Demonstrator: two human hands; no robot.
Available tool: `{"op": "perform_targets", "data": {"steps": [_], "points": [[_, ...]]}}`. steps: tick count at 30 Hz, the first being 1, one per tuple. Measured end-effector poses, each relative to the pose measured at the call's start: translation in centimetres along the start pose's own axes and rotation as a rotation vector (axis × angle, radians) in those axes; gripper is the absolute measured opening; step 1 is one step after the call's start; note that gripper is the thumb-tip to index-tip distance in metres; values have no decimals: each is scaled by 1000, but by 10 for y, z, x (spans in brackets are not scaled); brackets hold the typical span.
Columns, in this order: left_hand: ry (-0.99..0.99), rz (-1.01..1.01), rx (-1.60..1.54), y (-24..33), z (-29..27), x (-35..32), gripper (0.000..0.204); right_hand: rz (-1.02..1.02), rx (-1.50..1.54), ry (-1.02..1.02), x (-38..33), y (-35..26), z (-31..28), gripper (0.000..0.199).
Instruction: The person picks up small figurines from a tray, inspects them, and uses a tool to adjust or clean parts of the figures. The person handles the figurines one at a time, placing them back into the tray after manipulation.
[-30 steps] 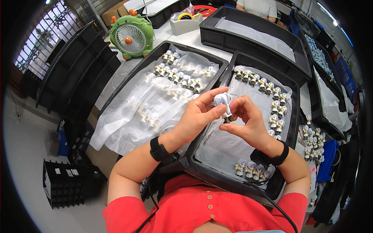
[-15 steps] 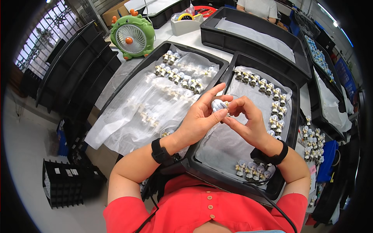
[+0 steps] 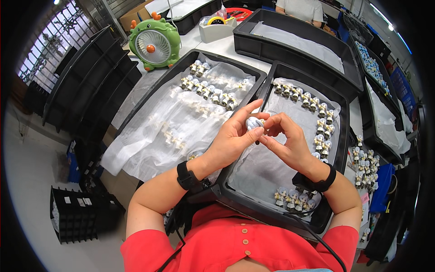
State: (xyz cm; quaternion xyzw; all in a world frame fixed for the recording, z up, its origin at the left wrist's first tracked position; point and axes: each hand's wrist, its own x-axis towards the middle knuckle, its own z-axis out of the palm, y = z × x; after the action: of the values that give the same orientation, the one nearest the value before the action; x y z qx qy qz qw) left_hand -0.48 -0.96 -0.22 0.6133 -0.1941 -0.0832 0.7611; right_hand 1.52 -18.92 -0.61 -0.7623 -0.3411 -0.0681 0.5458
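Small figurine point(image 3: 253, 123) between both hands' fingertips point(image 3: 259, 131)

Your left hand point(image 3: 233, 138) and right hand point(image 3: 290, 143) cover most of the small figurine point(image 3: 253, 122); its details are too small to tell. A person point(image 3: 299, 8) at the far table is cut off by the top edge.

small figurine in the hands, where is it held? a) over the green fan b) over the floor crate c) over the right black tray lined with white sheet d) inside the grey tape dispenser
c: the small figurine is pinched between the left hand and right hand above the right black tray, with rows of similar figurines along its edges.
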Motion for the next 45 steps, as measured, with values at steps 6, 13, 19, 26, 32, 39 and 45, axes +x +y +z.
{"op": "perform_targets", "data": {"steps": [6, 13, 19, 26, 32, 39, 45], "points": [[-29, -17, -40, -5, -1, 0, 57, 65, 65, -23, -1, 4, -1, 25], [6, -30, -74, -6, 0, 0, 63, 110, 111, -37, 0, 2, -2, 26], [54, -18, -75, -9, 2, -1, 73, 128, 69, -105, 2, -3, -8, 25], [12, 30, 78, -3, 5, -3, 74, 102, 155, -82, 0, 7, -8, 18], [-23, 32, 14, 2, 1, -1, 71, 206, 324, -86, 1, 14, -10, 13], [-39, 99, 120, 1, 1, -2, 64, 188, 372, -56, 1, 21, -8, 14], [-18, 8, 52, 5, 1, -2, 61, 189, 317, -49, 1, 21, -9, 14]]}}
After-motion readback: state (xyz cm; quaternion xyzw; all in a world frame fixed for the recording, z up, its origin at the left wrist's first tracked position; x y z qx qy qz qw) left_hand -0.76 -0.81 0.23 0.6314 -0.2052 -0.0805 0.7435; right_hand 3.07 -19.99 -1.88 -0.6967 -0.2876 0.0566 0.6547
